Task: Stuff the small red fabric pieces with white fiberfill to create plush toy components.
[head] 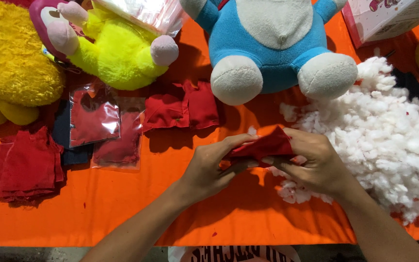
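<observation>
both the left hand [214, 167] and right hand [311, 162] pinch a red fabric piece [263, 145].

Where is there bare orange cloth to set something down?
Bare orange cloth lies along the near edge, left of the hands, below the red fabric stack and bagged pieces. The plush toys and stuffing pile crowd the far side and right.

A blue and white plush toy [272, 43] sat at the far edge of the orange cloth-covered table [122, 213]. Left of it lay a yellow-green and pink plush [112, 48], a shaggy yellow plush [10, 63], clear bags of red cloth [94, 119] and a stack of red fabric pieces [25, 167].
</observation>
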